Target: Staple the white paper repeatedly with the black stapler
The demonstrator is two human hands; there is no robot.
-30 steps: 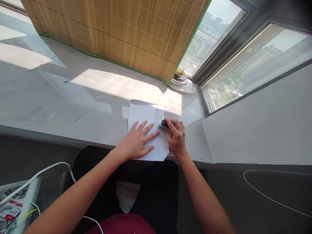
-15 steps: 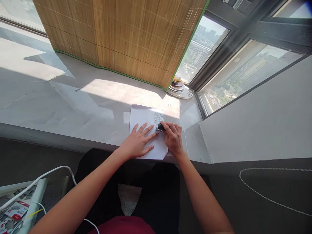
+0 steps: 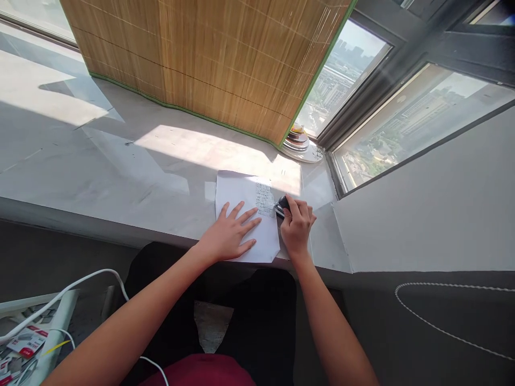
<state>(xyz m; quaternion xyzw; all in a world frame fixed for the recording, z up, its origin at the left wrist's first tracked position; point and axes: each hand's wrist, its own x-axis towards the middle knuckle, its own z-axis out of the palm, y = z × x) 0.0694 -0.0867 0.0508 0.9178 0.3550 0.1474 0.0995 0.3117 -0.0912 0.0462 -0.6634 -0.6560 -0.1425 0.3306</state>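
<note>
One sheet of white paper point(image 3: 263, 236) is placed under the left hand point(image 3: 231, 233) and just to the left of the right hand point(image 3: 298, 225). Its longer side seems to be directed away from the body. On its right part, a dense block of small dark marks point(image 3: 264, 198) is seen, just beyond the left fingertips. A black tool point(image 3: 282, 203), perhaps a stapler, is held at the paper's right edge, with its front end pointed leftward to these marks; so the right hand is the nearer one to this edge. Whether the paper is touched by the tool cannot be told.

By the left hand nothing is grasped: it is laid flat, with fingers spread, and the sheet is covered by it in part. By the right hand the tool is gripped, with the fingers curled around it. The pale ledge point(image 3: 161, 185) is stretched out leftward from both hands. Beyond the right hand, near the window, a stack of plates point(image 3: 296, 143) is seen.
</note>
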